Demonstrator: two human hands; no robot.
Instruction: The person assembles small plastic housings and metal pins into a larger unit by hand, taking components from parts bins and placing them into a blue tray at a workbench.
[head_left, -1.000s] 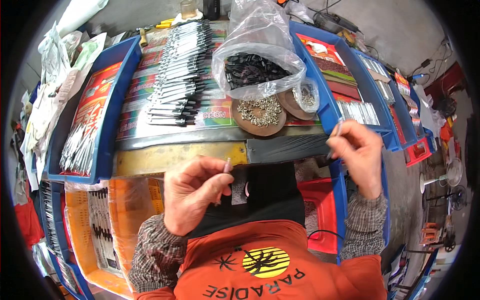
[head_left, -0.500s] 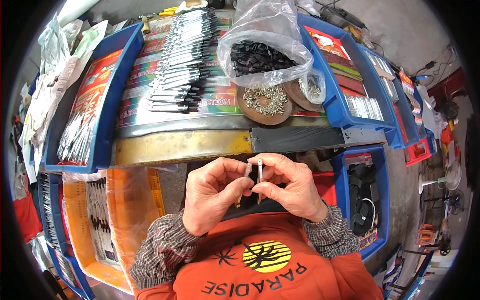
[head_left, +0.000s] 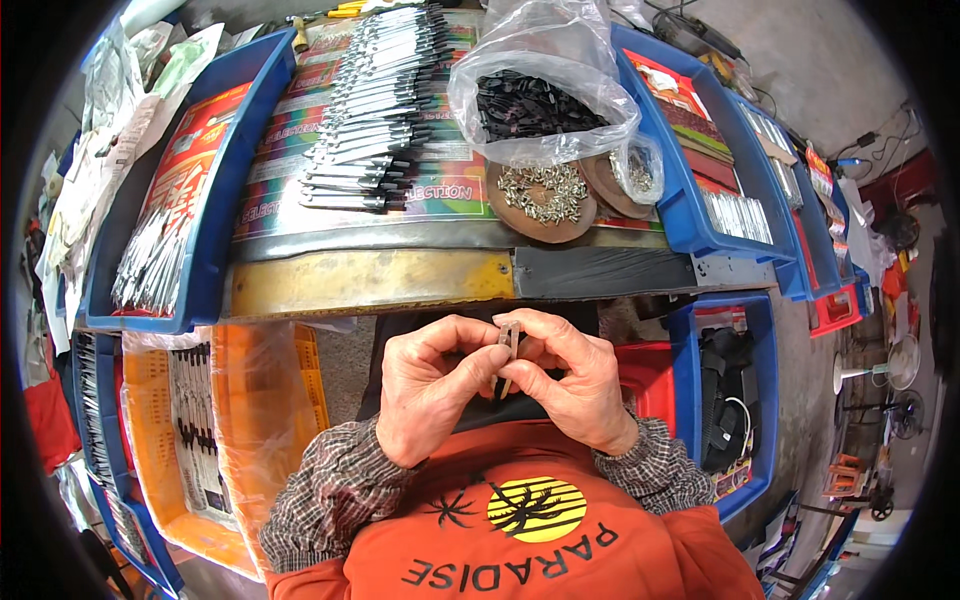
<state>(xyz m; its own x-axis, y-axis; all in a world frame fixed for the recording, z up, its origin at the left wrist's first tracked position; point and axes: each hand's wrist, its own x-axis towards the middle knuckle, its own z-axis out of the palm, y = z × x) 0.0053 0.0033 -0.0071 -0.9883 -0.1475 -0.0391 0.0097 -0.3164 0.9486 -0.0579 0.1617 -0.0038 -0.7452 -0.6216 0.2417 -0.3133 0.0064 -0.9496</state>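
Note:
In front of my chest, below the bench edge, both hands meet at the fingertips. My left hand [head_left: 425, 390] pinches a slim metal piece. The thumb and fingers of my right hand [head_left: 580, 380] are closed on another narrow metal strip [head_left: 511, 336], brought against the left one. Fingers cover most of both pieces, so how they fit together cannot be seen. Beyond the hands, a brown round dish [head_left: 505, 215] holds small shiny rivet-like fasteners [head_left: 547, 190]. Behind it lies a clear plastic bag [head_left: 625, 105] of small black parts [head_left: 530, 105].
Overlapping silver-and-black slender pieces [head_left: 370, 110] form a long row on the bench. A blue tray [head_left: 205, 290] of thin metal rods stands left, another blue tray [head_left: 690, 235] right. Below are an orange crate [head_left: 265, 400] and a blue bin [head_left: 684, 390]. The metal-covered bench edge [head_left: 400, 275] runs across.
The two metal pieces, held apart half a second ago, are now together between my fingertips. My hands have drawn closer to each other. The view has shifted slightly.

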